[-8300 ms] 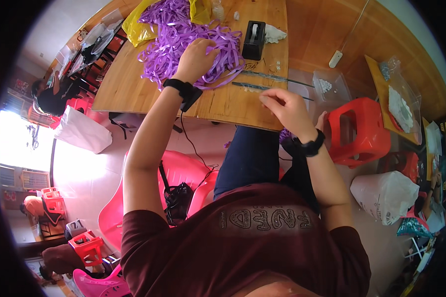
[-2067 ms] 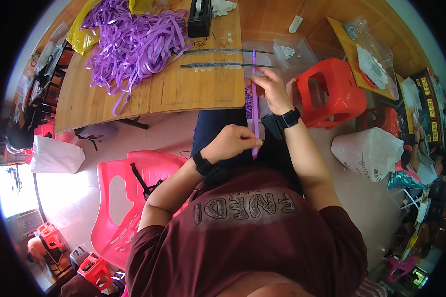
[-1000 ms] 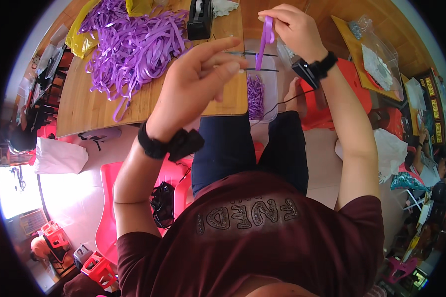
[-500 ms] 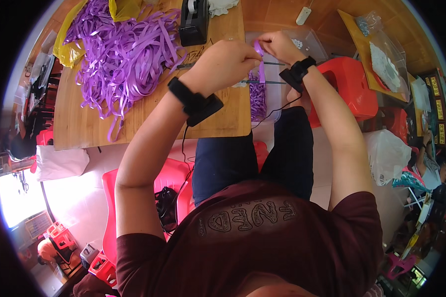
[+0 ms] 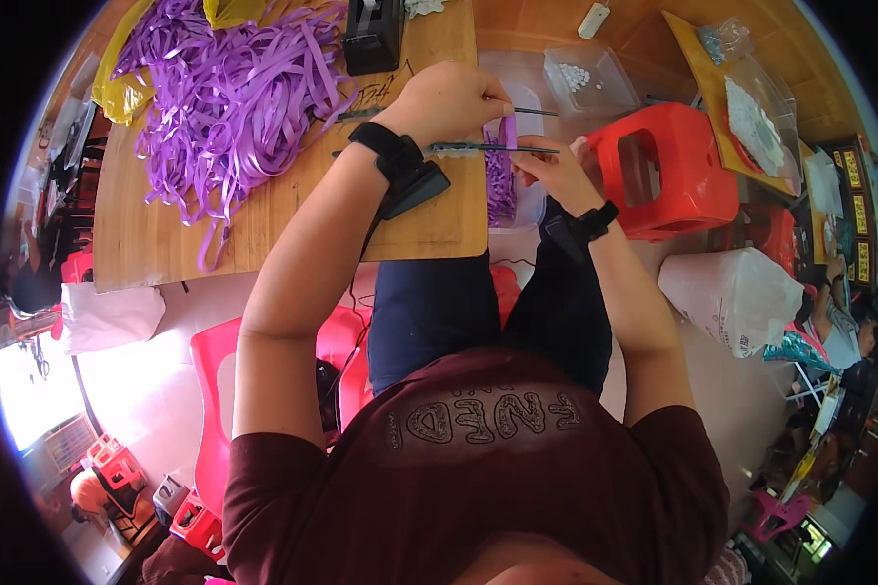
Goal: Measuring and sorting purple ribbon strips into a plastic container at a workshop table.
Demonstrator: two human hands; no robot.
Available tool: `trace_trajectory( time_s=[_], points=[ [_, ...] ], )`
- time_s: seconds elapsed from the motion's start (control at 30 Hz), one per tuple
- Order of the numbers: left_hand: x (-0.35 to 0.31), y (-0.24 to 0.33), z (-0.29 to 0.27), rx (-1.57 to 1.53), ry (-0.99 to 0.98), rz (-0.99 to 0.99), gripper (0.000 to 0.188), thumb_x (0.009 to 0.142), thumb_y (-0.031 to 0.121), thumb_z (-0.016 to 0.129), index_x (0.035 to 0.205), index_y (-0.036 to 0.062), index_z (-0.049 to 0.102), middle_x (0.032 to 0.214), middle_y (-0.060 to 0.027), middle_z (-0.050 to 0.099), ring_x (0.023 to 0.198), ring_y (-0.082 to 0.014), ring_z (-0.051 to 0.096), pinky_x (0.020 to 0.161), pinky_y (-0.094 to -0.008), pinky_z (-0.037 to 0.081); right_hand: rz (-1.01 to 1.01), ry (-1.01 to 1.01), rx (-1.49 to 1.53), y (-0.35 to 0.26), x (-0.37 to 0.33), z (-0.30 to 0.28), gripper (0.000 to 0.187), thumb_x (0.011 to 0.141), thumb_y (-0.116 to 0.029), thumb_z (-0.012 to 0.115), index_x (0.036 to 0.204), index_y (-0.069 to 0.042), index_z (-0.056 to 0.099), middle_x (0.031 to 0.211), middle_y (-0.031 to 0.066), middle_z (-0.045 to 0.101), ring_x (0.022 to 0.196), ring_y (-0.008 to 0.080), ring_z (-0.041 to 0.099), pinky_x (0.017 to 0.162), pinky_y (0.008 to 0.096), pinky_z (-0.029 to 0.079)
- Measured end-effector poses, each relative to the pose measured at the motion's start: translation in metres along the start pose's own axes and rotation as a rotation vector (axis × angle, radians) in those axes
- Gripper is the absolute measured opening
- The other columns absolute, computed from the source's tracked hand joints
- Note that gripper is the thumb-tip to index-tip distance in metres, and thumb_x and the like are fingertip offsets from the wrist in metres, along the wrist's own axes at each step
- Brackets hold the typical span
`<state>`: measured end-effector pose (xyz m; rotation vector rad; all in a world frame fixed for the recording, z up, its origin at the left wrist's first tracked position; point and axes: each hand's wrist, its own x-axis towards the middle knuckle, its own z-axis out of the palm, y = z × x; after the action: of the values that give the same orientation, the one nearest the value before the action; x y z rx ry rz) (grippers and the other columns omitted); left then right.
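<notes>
Two thin dark rods stick out past the table's right edge, a far rod (image 5: 535,111) and a near rod (image 5: 537,150). A purple ribbon (image 5: 506,132) runs between them. My left hand (image 5: 456,100) is closed at the far rod, fingertips pinching the ribbon's upper part. Beside the near rod, my right hand (image 5: 553,174) has its fingers bent together at the ribbon's lower part; the fingertips are partly hidden. Below the rods, a clear plastic bin (image 5: 531,207) holds short purple pieces (image 5: 499,187). A large heap of purple ribbon (image 5: 234,107) lies on the table, left of my hands.
A black tape dispenser (image 5: 373,39) stands on the wooden table (image 5: 293,229), near a yellow plastic bag (image 5: 122,93). To the right are a red stool (image 5: 688,171), a small clear box of white pieces (image 5: 590,83) and a white bag (image 5: 732,292). Black wristbands with cables circle both wrists.
My right hand has come down toward me, from the far rod to the near rod. The left hand stays by the far rod. The view has shifted slightly.
</notes>
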<state>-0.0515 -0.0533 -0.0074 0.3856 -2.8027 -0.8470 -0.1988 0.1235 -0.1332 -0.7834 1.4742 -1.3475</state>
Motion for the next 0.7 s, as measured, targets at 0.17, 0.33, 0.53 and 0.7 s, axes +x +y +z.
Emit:
trace_trajectory(
  time_s=[0.17, 0.33, 0.53, 0.7],
  points=[
    [0.002, 0.0, 0.002, -0.006, -0.014, 0.0, 0.028, 0.088, 0.035, 0.062, 0.098, 0.0131, 0.076, 0.086, -0.0093, 0.073, 0.084, -0.0297, 0.068, 0.077, -0.0398, 0.053, -0.085, 0.022, 0.013, -0.007, -0.006, 0.033, 0.016, 0.091, -0.018, 0.071, 0.095, -0.002, 0.073, 0.073, -0.0021, 0.061, 0.066, 0.0063, 0.053, 0.058, 0.0236, 0.041],
    [0.0, 0.002, 0.0, 0.025, -0.027, -0.022, 0.029, 0.088, 0.037, 0.062, 0.099, 0.0141, 0.077, 0.087, -0.0097, 0.073, 0.086, -0.03, 0.068, 0.078, -0.0399, 0.053, -0.013, 0.083, -0.227, -0.011, -0.048, 0.045, 0.023, 0.088, -0.018, 0.075, 0.074, -0.001, 0.067, 0.065, -0.0025, 0.054, 0.061, 0.005, 0.046, 0.055, 0.0246, 0.037],
    [-0.001, 0.003, 0.0, 0.027, 0.015, -0.011, 0.03, 0.089, 0.037, 0.06, 0.099, 0.0139, 0.076, 0.09, -0.0106, 0.073, 0.088, -0.0309, 0.068, 0.079, -0.041, 0.053, -0.059, -0.024, -0.135, 0.005, -0.13, 0.059, 0.015, 0.09, -0.013, 0.073, 0.089, 0.002, 0.071, 0.066, -0.0057, 0.051, 0.063, 0.0024, 0.044, 0.056, 0.0212, 0.037],
    [0.0, 0.005, 0.003, 0.107, 0.014, -0.028, 0.03, 0.089, 0.037, 0.06, 0.097, 0.0133, 0.076, 0.091, -0.0098, 0.073, 0.089, -0.0306, 0.068, 0.079, -0.0416, 0.053, 0.005, -0.023, 0.062, -0.012, -0.156, 0.066, 0.025, 0.093, -0.008, 0.068, 0.116, 0.002, 0.069, 0.07, -0.0087, 0.05, 0.065, 0.0001, 0.042, 0.059, 0.0182, 0.037]
  ],
)
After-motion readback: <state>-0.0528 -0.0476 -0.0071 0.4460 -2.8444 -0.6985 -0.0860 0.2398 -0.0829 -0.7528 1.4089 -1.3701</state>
